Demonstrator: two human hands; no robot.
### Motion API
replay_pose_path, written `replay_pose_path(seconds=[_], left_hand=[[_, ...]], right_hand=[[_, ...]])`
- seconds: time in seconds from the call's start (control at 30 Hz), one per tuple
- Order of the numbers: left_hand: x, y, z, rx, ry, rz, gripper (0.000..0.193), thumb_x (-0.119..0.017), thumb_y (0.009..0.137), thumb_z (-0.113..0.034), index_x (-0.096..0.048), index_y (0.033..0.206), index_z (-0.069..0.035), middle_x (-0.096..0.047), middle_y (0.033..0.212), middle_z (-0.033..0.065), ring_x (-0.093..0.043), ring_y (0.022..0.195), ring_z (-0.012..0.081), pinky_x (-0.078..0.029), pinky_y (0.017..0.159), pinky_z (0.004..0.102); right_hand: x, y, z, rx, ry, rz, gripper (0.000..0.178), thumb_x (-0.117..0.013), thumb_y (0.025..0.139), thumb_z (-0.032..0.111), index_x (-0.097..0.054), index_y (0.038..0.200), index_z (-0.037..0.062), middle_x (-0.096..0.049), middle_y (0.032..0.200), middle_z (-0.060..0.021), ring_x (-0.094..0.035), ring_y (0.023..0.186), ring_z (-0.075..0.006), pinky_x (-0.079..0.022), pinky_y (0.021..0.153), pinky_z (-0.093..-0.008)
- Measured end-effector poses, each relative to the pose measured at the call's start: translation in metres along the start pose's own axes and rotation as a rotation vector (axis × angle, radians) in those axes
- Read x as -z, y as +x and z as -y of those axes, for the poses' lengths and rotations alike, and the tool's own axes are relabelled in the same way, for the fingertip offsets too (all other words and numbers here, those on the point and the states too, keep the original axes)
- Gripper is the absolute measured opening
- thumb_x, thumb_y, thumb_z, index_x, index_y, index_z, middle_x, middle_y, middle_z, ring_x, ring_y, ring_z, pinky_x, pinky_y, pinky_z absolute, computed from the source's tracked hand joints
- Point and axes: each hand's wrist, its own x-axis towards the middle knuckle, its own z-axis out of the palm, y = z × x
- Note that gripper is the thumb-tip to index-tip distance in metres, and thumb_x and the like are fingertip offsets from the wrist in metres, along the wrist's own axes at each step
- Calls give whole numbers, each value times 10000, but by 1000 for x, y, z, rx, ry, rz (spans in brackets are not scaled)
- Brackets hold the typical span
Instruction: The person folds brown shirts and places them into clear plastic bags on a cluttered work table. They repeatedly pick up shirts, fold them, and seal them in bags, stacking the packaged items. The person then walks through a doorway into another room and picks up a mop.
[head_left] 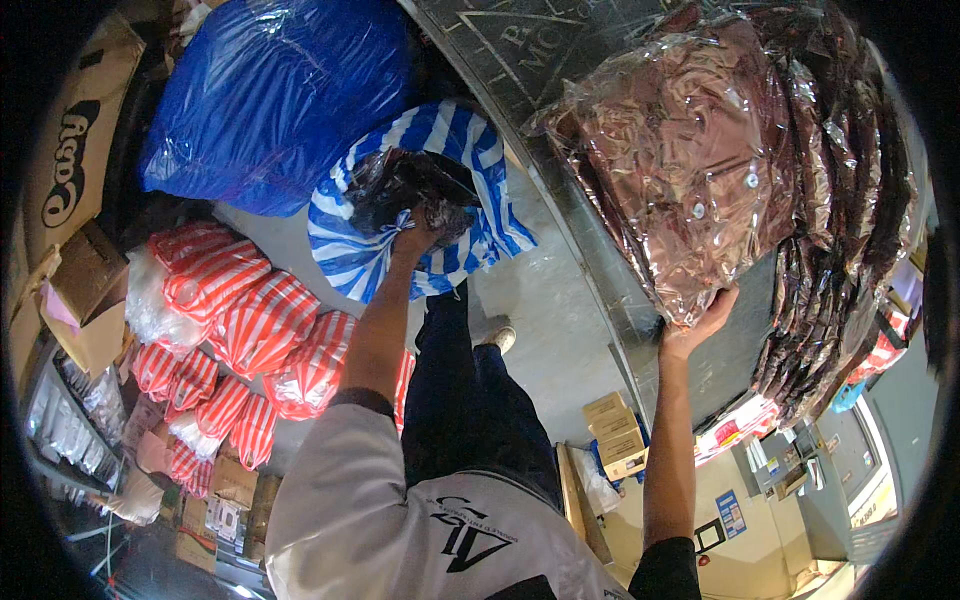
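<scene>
A blue-and-white striped plastic bag [335,225] stands with its mouth up on the left, and dark clear-wrapped packs [385,185] show inside. My left hand [420,236] is closed at the bag's near rim, by a gathered blue-and-white tie; its fingertips are partly hidden. On the right, my right hand [705,322] grips the near corner of a brown folded garment in clear plastic [690,170], with buttons showing through the wrap. That garment lies on top of others like it, on a dark table [480,45]. More wrapped garments [850,190] are stacked just beyond it to the right.
A big blue wrapped bundle [280,90] sits behind the striped bag. Several red-and-white striped bags [270,315] are piled on the left, near cardboard boxes [85,265]. Small cartons [615,435] stand past the table's near end. Grey floor [540,320] shows between bag and table.
</scene>
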Motion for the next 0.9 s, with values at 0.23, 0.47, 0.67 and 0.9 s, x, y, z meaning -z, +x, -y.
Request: replay_pose_path(seconds=[0.23, 0.47, 0.67, 0.9], left_hand=[[57, 26, -39, -5, 65, -47, 955, -866, 687, -342, -405, 1473, -55, -531, 1414, 235, -494, 1314, 430, -381, 1126, 477], [42, 51, 28, 206, -5, 193, 1006, -706, 755, -639, -376, 1491, -38, -444, 1474, 270, -447, 1354, 442, -341, 1145, 482], [118, -57, -33, -60, -144, -90, 550, -769, 766, -378, -642, 1229, -110, -629, 1141, 224, -602, 1109, 422, -496, 917, 479], [298, -214, -202, -399, -121, -343, 328, -810, 709, -155, -692, 972, 3, -637, 891, 166, -639, 855, 380, -522, 759, 421]], right_hand=[[2, 2, 7, -29, 17, 30, 255, -475, 1024, 217, -493, 1002, -36, -499, 912, -148, -489, 853, -264, -413, 817, -389], [-4, 9, 17, -79, 82, 0, 271, -498, 1025, 222, -509, 942, -37, -498, 848, -133, -492, 798, -252, -424, 777, -384], [-2, 12, 27, -32, -70, -36, 253, -513, 1021, 209, -567, 924, -19, -583, 844, -184, -568, 785, -363, -453, 741, -437], [1, 14, 34, 2, -80, -81, 220, -578, 985, 241, -607, 917, 34, -604, 832, -144, -596, 751, -331, -466, 702, -430]])
